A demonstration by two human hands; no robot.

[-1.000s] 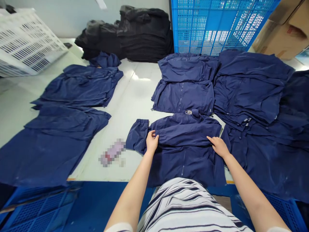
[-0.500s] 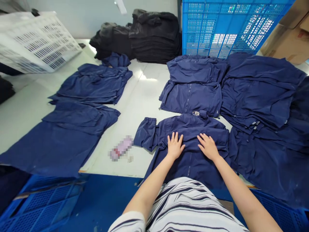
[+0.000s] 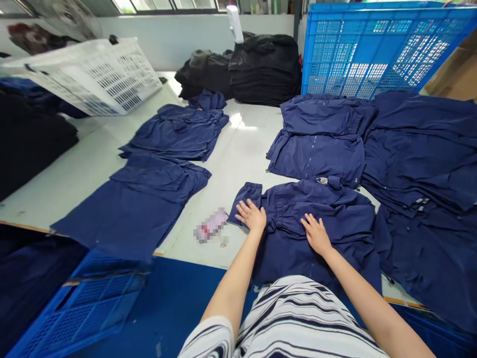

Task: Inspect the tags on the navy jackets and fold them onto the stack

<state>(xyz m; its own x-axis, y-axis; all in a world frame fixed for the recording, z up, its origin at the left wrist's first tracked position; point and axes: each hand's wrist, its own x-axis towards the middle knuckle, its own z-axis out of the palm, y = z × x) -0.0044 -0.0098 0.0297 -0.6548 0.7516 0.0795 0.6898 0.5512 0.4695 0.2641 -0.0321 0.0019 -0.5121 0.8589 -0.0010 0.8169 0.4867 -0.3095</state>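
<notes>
The left hand (image 3: 251, 216) has moved out from the chest of the navy zip jacket (image 3: 298, 261) to lie open on its sleeve near the cuff (image 3: 248, 195). The right hand (image 3: 316, 234) rests open and flat, gripping nothing, and the jacket lies by the front edge of the white table (image 3: 194, 251).

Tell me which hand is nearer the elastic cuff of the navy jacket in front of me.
Left. The left hand lies against the lower edge of the cuff; the right hand rests farther right, apart from it, on the navy jacket.
</notes>
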